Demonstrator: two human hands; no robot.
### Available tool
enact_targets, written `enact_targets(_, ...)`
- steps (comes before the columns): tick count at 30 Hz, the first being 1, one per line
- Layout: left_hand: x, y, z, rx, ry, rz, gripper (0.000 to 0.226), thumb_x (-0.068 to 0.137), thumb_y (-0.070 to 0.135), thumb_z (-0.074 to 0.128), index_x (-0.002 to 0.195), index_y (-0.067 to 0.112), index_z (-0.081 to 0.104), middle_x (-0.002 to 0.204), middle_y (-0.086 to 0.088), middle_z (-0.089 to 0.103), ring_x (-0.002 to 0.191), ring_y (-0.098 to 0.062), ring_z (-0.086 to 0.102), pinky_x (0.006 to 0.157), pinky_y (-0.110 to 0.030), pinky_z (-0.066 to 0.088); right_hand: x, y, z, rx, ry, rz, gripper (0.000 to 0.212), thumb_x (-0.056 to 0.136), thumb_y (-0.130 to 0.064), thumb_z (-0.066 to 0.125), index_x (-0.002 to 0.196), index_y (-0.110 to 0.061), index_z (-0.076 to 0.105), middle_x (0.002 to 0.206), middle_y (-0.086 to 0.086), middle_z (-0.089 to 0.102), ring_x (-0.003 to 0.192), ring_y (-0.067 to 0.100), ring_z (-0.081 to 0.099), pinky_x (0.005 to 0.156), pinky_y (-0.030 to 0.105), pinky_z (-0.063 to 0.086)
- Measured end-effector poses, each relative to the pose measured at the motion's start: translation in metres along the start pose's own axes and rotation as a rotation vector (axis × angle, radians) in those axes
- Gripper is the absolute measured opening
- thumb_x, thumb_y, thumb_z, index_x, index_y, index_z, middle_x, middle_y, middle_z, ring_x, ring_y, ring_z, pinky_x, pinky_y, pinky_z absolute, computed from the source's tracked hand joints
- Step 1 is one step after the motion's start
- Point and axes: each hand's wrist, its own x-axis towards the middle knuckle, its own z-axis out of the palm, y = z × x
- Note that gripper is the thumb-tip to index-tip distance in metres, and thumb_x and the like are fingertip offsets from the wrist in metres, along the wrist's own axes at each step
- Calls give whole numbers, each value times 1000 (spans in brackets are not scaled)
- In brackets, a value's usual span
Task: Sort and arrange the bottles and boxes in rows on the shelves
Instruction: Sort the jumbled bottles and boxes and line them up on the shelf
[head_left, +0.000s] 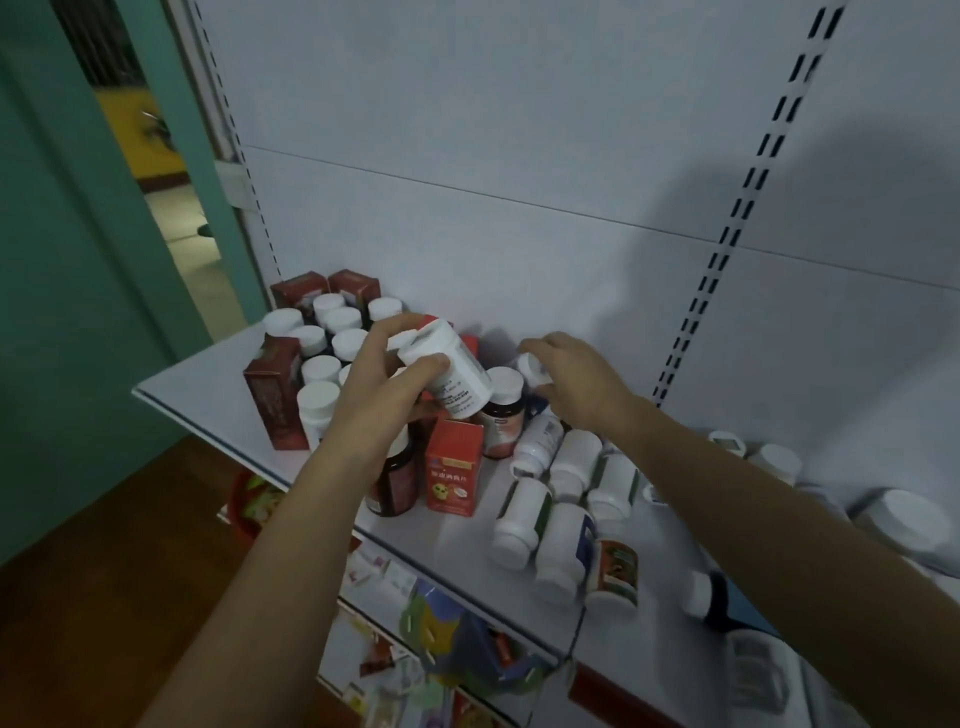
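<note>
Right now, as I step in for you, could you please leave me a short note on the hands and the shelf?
Left hand grips a white bottle, tilted, above the shelf. Right hand grips a small white bottle near the back wall.
Done: capped bottles stand in rows at the shelf's left end, dark red boxes beside them.
Left: the fallen bottles in the middle and on the right need standing in rows; the orange box and brown bottle at the front need places.

No words to read.
Yellow print on the red box (451, 475), tiny print on the white bottle (452, 382), all too blurry.
</note>
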Motion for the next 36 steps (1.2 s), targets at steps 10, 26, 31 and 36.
enact_targets(10,18,-15,12,135,-101,21,45,83,16,71,125,26,58,123,2,65,109,-20,68,86,-40,62,-8,4,-12,-219,-339,14,50,83,-6,64,131,-16,59,111,15,53,101,36,58,83,41,51)
enact_targets(26,30,-23,22,459,-78,195,51,80,14,72,123,32,50,113,15,63,97,-1,62,88,-40,57,-60,-32,7,-195,-465,-64,65,89,-34,67,146,-53,41,119,7,39,109,27,40,98,43,39)
enact_targets(31,25,-15,25,620,-129,274,60,69,33,63,128,40,51,121,7,59,109,-13,58,90,-38,53,-67,-24,11,-256,-318,-40,67,83,-41,74,143,-36,45,128,11,43,119,31,45,94,46,47)
enact_targets(36,22,-18,41,796,-250,316,52,71,34,68,121,36,54,116,2,56,103,-15,55,82,-32,47,-86,9,-17,48,-149,170,46,89,-37,66,133,-35,53,123,1,55,108,23,57,87,38,49)
